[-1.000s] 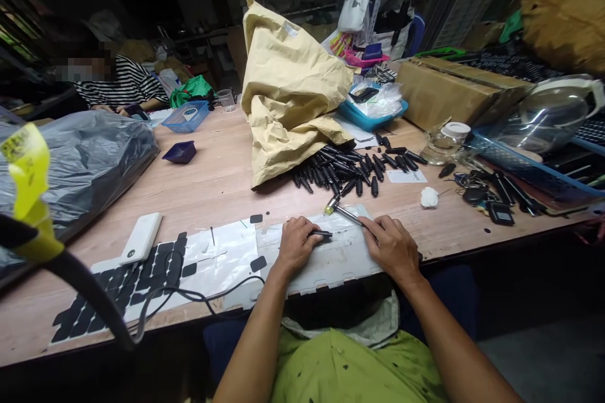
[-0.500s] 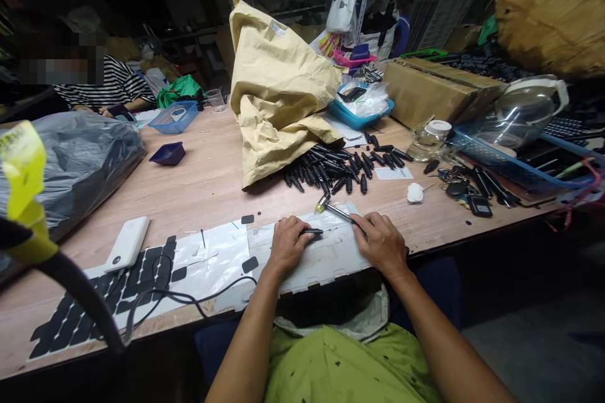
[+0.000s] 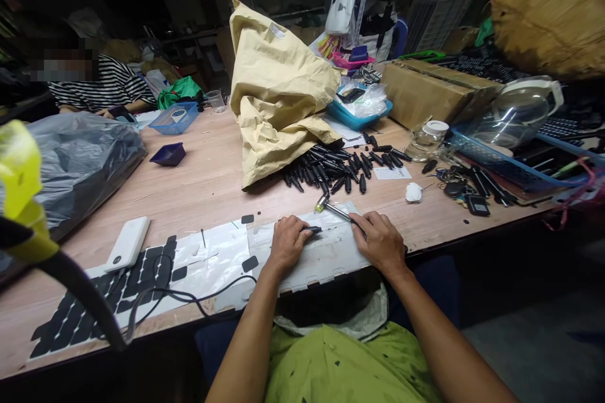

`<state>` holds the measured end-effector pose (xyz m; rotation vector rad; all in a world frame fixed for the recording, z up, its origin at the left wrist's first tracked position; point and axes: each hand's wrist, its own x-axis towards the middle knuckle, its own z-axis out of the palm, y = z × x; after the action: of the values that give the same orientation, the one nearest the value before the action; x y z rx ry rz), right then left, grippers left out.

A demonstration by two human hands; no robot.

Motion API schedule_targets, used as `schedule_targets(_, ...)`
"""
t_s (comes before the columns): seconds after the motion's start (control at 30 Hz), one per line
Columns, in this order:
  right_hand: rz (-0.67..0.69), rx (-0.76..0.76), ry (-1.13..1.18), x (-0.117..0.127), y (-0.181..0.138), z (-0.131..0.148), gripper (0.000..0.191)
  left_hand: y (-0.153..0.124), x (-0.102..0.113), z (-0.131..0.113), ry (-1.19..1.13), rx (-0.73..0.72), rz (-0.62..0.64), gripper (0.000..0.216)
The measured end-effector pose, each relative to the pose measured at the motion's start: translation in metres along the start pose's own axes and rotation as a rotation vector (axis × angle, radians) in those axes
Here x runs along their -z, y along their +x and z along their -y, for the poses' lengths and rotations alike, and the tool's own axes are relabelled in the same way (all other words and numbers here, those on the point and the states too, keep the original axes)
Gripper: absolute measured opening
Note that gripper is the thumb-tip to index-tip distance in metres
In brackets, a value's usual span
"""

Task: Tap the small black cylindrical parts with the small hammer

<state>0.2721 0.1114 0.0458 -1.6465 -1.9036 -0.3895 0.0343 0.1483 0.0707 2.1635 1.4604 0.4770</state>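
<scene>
My left hand [image 3: 286, 240] rests on a pale sheet [image 3: 326, 257] at the table's near edge, fingers closed on a small black rod-like part [image 3: 312, 228]. My right hand [image 3: 380, 242] lies beside it, closed round the handle of a small hammer [image 3: 334, 207] whose metal and yellow head points away to the left. Just beyond both hands lies a heap of black pen-like parts [image 3: 336, 168], spilling from under a big tan paper sack [image 3: 278, 85].
A white power bank [image 3: 127, 243] and a sheet of black stickers [image 3: 113, 289] with a black cable lie at left. A grey plastic bag [image 3: 78, 160] sits far left. Boxes, blue trays and keys crowd the right. Another person in a striped shirt [image 3: 101, 87] sits at the back left.
The view has swung slightly, so everything sits a little further left in the picture. Both hands stay in place on the pale sheet with the same grips.
</scene>
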Motion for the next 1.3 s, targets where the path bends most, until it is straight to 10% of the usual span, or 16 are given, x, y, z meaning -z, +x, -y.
schedule_targets(0.6,0.010,-0.016,0.007,-0.002,0.002,0.003,0.029,0.000,0.005,0.003,0.048,-0.045,0.029,0.029)
schedule_targets(1.0,0.038,-0.019,0.009,0.000,0.001,0.003,0.029,-0.075,-0.005,-0.011,-0.048,-0.257,0.221,0.022)
schedule_targets(1.3,0.023,-0.006,-0.018,0.002,0.003,0.007,0.028,-0.068,0.006,-0.028,-0.228,-0.219,0.124,0.027)
